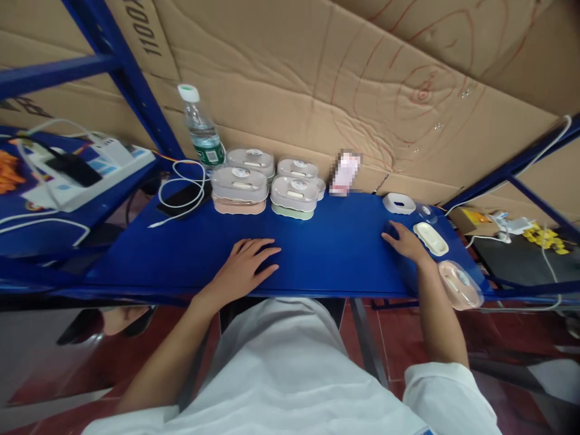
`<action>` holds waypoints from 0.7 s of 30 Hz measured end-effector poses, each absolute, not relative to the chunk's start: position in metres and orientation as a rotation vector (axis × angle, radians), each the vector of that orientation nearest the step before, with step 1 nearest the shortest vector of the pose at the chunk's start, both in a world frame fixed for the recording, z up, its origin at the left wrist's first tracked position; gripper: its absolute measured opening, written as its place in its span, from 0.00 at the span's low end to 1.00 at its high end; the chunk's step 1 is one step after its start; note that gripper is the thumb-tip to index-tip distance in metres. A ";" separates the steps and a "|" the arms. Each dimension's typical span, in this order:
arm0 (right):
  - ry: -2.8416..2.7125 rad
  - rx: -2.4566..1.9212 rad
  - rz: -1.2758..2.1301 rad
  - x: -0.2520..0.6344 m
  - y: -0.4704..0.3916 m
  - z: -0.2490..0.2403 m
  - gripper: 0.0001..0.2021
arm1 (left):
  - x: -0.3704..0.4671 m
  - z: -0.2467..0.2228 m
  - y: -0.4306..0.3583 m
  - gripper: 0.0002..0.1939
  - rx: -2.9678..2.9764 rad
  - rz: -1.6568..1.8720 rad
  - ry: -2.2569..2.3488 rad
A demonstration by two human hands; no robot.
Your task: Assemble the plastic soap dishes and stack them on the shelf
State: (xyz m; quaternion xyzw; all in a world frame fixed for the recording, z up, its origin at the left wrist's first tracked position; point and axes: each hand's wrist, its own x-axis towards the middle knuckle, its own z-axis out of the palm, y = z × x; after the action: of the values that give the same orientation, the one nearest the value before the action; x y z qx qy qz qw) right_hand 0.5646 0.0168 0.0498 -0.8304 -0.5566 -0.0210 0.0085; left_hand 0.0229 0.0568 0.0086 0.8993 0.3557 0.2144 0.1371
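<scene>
My left hand [247, 266] rests on the blue tabletop [326, 254], its fingers spread and nothing in them. Over on the right, my right hand [405, 243] hovers over or touches the table with thumb and forefinger apart; I see nothing held. Beside it lies a cream oval tray [431, 238]. A white oval piece with a slot [399, 203] and a clear cover [426, 212] sit behind. Near my right forearm is a pink box with a clear lid [458, 285]. Several similar lidded boxes stand stacked at the back, including a pink-based one [239, 205] and a green-based one [293, 211].
A water bottle [203, 136] stands at the back left, by a white cable [202, 193] on a dark flat object [181, 200]. A blurred pink item [345, 174] leans against the cardboard wall [272, 78]. Blue frame posts [136, 90] flank the table; a power strip [127, 162] lies left.
</scene>
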 end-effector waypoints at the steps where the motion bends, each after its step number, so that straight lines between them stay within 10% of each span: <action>1: -1.697 -2.578 -0.107 0.565 0.015 0.050 0.35 | 0.023 0.008 0.057 0.22 2.605 0.617 1.029; 6: -1.089 -2.865 -0.127 0.568 0.015 0.060 0.39 | 0.023 0.007 0.058 0.22 2.620 0.604 1.041; 15: -1.713 -2.209 0.046 0.504 0.012 0.077 0.30 | 0.024 0.008 0.057 0.24 2.604 0.601 1.058; 21: -1.576 -2.535 -0.284 0.518 0.075 0.089 0.33 | 0.024 0.009 0.056 0.32 2.623 0.584 1.045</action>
State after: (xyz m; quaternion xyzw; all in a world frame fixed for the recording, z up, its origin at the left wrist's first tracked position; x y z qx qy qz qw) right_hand 0.5181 0.0747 0.0892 -0.8433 -0.5242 -0.0944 0.0717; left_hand 0.0245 0.0557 0.0093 0.9021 0.3595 0.2010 0.1287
